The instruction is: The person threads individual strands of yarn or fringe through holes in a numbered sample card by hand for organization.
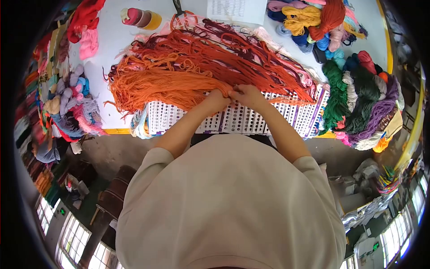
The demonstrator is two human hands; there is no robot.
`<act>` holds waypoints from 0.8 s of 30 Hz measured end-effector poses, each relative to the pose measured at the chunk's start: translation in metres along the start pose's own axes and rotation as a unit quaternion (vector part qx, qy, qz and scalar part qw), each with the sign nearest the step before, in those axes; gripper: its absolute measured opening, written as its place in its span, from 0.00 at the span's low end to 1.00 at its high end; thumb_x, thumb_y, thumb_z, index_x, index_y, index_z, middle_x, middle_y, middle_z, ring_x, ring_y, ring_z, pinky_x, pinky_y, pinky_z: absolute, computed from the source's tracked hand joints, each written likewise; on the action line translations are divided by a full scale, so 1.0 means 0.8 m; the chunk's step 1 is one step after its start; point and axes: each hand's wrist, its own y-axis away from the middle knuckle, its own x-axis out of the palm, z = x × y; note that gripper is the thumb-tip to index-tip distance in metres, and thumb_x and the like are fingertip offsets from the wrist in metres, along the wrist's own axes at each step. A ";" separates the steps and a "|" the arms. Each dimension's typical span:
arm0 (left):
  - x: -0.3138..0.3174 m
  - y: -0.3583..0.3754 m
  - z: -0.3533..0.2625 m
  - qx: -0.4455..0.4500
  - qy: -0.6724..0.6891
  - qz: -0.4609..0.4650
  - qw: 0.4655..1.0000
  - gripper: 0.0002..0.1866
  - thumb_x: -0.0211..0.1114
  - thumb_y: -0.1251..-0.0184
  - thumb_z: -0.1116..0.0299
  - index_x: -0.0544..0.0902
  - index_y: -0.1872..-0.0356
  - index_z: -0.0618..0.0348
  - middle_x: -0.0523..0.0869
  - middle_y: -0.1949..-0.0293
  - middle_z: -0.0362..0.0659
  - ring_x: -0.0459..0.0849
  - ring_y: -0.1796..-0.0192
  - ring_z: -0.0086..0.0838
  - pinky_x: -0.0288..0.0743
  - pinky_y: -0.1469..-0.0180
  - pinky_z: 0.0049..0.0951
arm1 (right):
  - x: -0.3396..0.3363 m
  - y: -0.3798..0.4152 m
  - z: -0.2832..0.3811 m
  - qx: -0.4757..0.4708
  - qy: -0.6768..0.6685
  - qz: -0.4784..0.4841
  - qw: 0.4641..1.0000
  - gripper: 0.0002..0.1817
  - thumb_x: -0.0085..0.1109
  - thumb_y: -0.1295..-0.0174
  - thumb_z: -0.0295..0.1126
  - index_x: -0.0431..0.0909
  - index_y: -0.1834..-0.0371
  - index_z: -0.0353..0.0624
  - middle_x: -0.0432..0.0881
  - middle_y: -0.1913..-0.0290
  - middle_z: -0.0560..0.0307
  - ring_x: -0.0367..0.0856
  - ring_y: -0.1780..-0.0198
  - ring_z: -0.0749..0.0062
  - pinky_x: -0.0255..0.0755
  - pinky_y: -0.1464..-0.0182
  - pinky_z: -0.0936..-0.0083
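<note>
Together over the perforated board (233,119)
Left hand (216,99) and right hand (245,93) pinch orange yarn (165,83), fingers closed on strands above the board's far edge.

1. The orange yarn (165,85) is soft, fuzzy wool-like fibre, matt.
2. The perforated board (251,119) looks like smooth white plastic with a slight sheen.
3. The surface (112,40) is smooth, pale and matt.
4. The sheet (237,10) is thin printed paper.
5. The person's top (228,201) is plain matt cloth.
</note>
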 end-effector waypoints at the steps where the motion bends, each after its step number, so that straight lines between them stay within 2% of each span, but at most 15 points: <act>1: -0.010 -0.004 0.010 0.000 0.001 -0.004 1.000 0.10 0.57 0.34 0.64 0.80 0.59 0.58 0.87 0.71 0.42 0.73 0.83 0.21 0.67 0.81 0.23 | -0.001 0.003 0.002 -0.040 0.139 -0.024 0.989 0.20 0.61 0.42 0.48 0.80 0.53 0.48 0.85 0.66 0.49 0.84 0.62 0.57 0.76 0.60 0.63; 2: -0.026 0.000 0.015 0.012 -0.120 -0.067 0.990 0.09 0.59 0.34 0.63 0.80 0.61 0.57 0.85 0.73 0.40 0.72 0.83 0.21 0.65 0.81 0.22 | -0.001 0.007 0.005 -0.080 0.274 -0.048 0.957 0.21 0.61 0.42 0.51 0.79 0.52 0.49 0.85 0.65 0.49 0.84 0.61 0.55 0.76 0.59 0.61; 3: -0.040 0.011 0.013 0.022 -0.239 -0.129 0.962 0.09 0.60 0.34 0.63 0.80 0.62 0.57 0.84 0.74 0.39 0.72 0.82 0.20 0.63 0.82 0.22 | 0.001 0.010 0.007 -0.083 0.273 -0.046 0.957 0.21 0.61 0.42 0.51 0.79 0.52 0.49 0.85 0.65 0.49 0.84 0.61 0.55 0.76 0.59 0.61; 4: -0.059 0.026 0.011 -0.058 0.029 -0.117 0.991 0.09 0.61 0.34 0.62 0.80 0.64 0.56 0.81 0.76 0.37 0.70 0.83 0.19 0.61 0.83 0.20 | 0.003 0.013 0.009 -0.062 0.295 -0.046 0.952 0.22 0.60 0.42 0.52 0.77 0.51 0.52 0.85 0.64 0.49 0.84 0.59 0.54 0.75 0.59 0.59; 5: -0.085 0.049 -0.010 -0.131 0.295 -0.097 0.942 0.09 0.61 0.34 0.61 0.80 0.66 0.55 0.78 0.78 0.34 0.68 0.84 0.18 0.59 0.83 0.19 | 0.003 0.014 0.011 -0.042 0.317 -0.047 0.946 0.23 0.59 0.42 0.54 0.75 0.50 0.54 0.85 0.64 0.50 0.84 0.58 0.52 0.75 0.58 0.58; 9: -0.231 0.152 -0.029 0.013 0.433 -0.107 0.895 0.13 0.56 0.31 0.65 0.68 0.78 0.46 0.63 0.83 0.28 0.57 0.86 0.11 0.49 0.86 0.14 | 0.006 0.008 0.007 -0.021 0.314 -0.040 0.948 0.22 0.59 0.42 0.53 0.70 0.49 0.57 0.85 0.65 0.51 0.84 0.57 0.53 0.74 0.58 0.58; 12: -0.289 0.196 -0.014 0.146 0.448 -0.209 0.857 0.09 0.56 0.30 0.64 0.75 0.71 0.53 0.77 0.78 0.34 0.59 0.85 0.14 0.50 0.84 0.13 | 0.007 0.006 0.004 -0.018 0.324 -0.042 0.945 0.21 0.60 0.42 0.51 0.70 0.49 0.57 0.85 0.66 0.52 0.84 0.60 0.52 0.73 0.59 0.57; 14: -0.279 0.219 -0.037 0.130 0.276 -0.458 0.835 0.13 0.56 0.27 0.59 0.79 0.64 0.59 0.85 0.70 0.42 0.60 0.85 0.14 0.51 0.84 0.14 | 0.013 0.008 -0.004 -0.045 0.334 -0.059 0.940 0.22 0.61 0.42 0.49 0.70 0.48 0.56 0.84 0.66 0.52 0.84 0.60 0.53 0.73 0.59 0.57; 15: -0.263 0.225 -0.051 0.134 0.277 -0.458 0.834 0.13 0.56 0.27 0.59 0.79 0.64 0.59 0.85 0.70 0.42 0.60 0.85 0.14 0.51 0.84 0.14 | 0.015 0.010 -0.007 -0.066 0.341 -0.076 0.935 0.22 0.62 0.42 0.48 0.70 0.47 0.56 0.84 0.66 0.52 0.84 0.61 0.53 0.73 0.60 0.56; 17: -0.219 0.232 -0.070 0.049 0.173 -0.371 0.911 0.19 0.55 0.26 0.54 0.80 0.57 0.64 0.88 0.62 0.48 0.65 0.84 0.13 0.55 0.84 0.13 | 0.020 0.022 -0.002 -0.078 0.332 -0.093 0.935 0.22 0.63 0.42 0.45 0.70 0.46 0.53 0.84 0.67 0.52 0.83 0.63 0.55 0.74 0.61 0.59; 19: -0.174 0.225 -0.072 0.093 0.241 -0.259 0.931 0.21 0.56 0.27 0.54 0.80 0.53 0.65 0.87 0.59 0.49 0.80 0.72 0.19 0.71 0.75 0.17 | 0.029 0.038 0.017 -0.097 0.326 -0.113 0.934 0.22 0.64 0.42 0.42 0.71 0.46 0.51 0.83 0.67 0.52 0.83 0.66 0.58 0.74 0.63 0.62; 21: -0.111 0.204 -0.090 0.220 0.228 -0.214 0.924 0.22 0.55 0.26 0.55 0.79 0.50 0.66 0.83 0.49 0.53 0.84 0.54 0.30 0.80 0.56 0.28 | 0.044 0.059 0.061 -0.184 0.130 -0.199 0.954 0.20 0.65 0.42 0.34 0.73 0.48 0.44 0.82 0.68 0.56 0.80 0.70 0.69 0.73 0.64 0.72; 22: -0.093 0.203 -0.097 0.246 0.302 -0.145 0.910 0.22 0.54 0.26 0.55 0.78 0.48 0.67 0.80 0.44 0.53 0.81 0.46 0.33 0.77 0.49 0.33 | 0.051 0.069 0.084 -0.179 0.043 -0.198 0.963 0.12 0.62 0.40 0.27 0.75 0.53 0.41 0.80 0.67 0.62 0.75 0.70 0.79 0.71 0.64 0.80; 23: -0.079 0.205 -0.103 0.268 0.370 -0.071 0.887 0.22 0.54 0.26 0.56 0.77 0.46 0.67 0.76 0.39 0.53 0.77 0.39 0.36 0.75 0.42 0.37 | 0.057 0.084 0.107 -0.187 0.050 -0.201 0.960 0.12 0.62 0.40 0.27 0.75 0.53 0.41 0.80 0.67 0.62 0.75 0.70 0.79 0.71 0.64 0.80; 24: -0.067 0.209 -0.110 0.280 0.368 -0.067 0.884 0.22 0.54 0.26 0.56 0.77 0.46 0.67 0.76 0.39 0.53 0.77 0.39 0.36 0.75 0.42 0.37 | 0.061 0.102 0.131 -0.196 -0.098 -0.171 0.960 0.11 0.61 0.39 0.26 0.76 0.54 0.41 0.80 0.67 0.64 0.74 0.68 0.82 0.70 0.63 0.82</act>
